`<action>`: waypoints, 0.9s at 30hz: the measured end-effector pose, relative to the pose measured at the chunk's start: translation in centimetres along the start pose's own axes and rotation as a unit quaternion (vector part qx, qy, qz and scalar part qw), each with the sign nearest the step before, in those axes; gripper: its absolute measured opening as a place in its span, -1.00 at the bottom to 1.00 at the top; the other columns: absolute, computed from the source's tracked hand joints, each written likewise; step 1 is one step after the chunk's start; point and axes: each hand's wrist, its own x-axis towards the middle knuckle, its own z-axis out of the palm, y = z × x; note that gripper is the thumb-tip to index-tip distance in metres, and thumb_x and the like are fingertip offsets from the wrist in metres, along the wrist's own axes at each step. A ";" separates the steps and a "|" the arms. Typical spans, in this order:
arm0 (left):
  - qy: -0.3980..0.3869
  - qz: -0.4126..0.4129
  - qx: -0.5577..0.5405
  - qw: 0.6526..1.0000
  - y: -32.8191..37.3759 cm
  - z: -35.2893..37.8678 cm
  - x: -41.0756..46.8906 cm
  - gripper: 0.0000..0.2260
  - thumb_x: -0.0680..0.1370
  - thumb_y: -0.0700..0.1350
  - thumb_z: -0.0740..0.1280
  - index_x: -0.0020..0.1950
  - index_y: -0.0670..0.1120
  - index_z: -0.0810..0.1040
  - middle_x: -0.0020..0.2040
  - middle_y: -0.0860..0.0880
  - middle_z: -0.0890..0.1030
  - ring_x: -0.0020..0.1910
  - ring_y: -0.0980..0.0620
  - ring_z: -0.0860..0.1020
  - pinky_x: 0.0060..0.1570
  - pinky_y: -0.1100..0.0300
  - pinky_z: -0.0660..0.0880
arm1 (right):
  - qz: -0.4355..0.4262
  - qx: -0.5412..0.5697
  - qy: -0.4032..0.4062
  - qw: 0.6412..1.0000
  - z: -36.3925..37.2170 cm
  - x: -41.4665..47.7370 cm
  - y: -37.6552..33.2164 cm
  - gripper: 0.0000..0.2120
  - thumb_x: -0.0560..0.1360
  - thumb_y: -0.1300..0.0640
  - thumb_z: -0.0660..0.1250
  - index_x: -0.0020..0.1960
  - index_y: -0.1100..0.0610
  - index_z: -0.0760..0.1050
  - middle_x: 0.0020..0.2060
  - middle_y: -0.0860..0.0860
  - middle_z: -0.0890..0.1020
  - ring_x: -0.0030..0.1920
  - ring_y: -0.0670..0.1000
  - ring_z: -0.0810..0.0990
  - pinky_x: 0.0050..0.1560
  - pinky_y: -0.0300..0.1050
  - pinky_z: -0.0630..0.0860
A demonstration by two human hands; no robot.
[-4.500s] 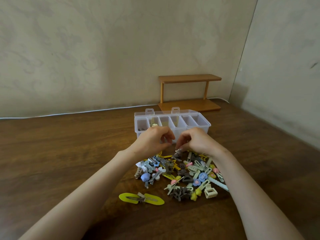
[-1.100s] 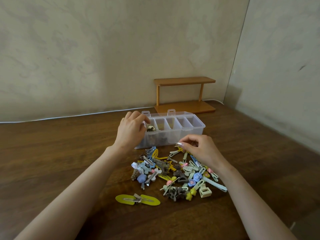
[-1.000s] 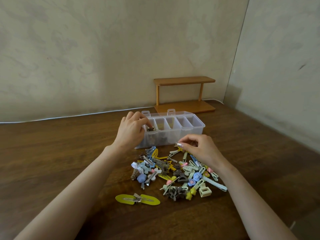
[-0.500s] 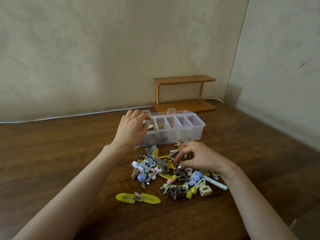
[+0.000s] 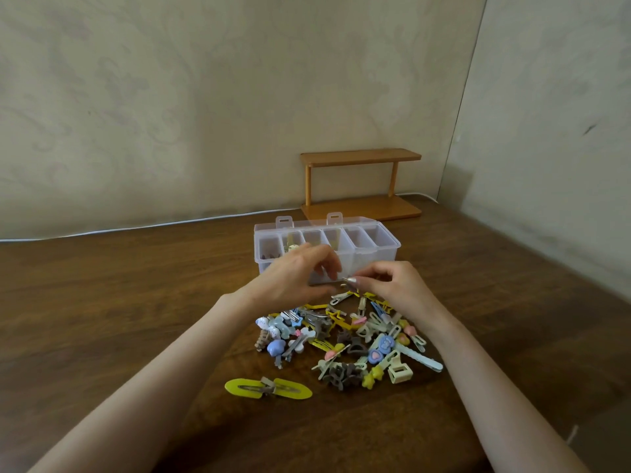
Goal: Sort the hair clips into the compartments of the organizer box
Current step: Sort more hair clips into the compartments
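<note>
Brown wooden table (image 5: 102, 319), pastel hair clips (image 5: 341, 339) heaped, clear organizer box (image 5: 375, 254) behind

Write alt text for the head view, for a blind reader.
A right hand pinches a small grey clip, the left hand beside it, before a clear organizer box. Colourful hair clips lie heaped on the wooden table.

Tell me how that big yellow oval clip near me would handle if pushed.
The yellow oval clip lies flat on the table, so it would probably slide, not roll. It looks thin, likely light. Its smooth face may make pinching it up fiddly.
</note>
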 end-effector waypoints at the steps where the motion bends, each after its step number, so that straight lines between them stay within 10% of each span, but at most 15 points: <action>1: -0.014 0.007 -0.003 1.000 0.2 0.4 0.0 -0.74 0.46 -0.03 0.39 0.11 0.01 0.45 -0.02 0.10 0.52 -0.02 0.16 0.45 0.00 0.26 0.45 | -0.001 0.019 0.002 1.000 0.0 0.0 0.0 -0.86 0.45 0.05 0.42 -0.05 0.08 0.65 -0.16 -0.03 0.68 -0.08 -0.12 0.62 -0.07 -0.25 0.46; 27: 0.228 -0.152 0.004 0.962 -3.1 0.2 3.6 -0.77 0.52 -0.13 0.32 0.16 -0.09 0.48 -0.06 0.04 0.56 -0.04 0.05 0.50 -0.07 0.15 0.49 | -0.044 0.018 0.033 0.998 0.6 0.0 0.4 -0.85 0.50 0.05 0.34 -0.09 0.11 0.63 -0.31 -0.03 0.62 -0.32 -0.24 0.52 -0.27 -0.36 0.38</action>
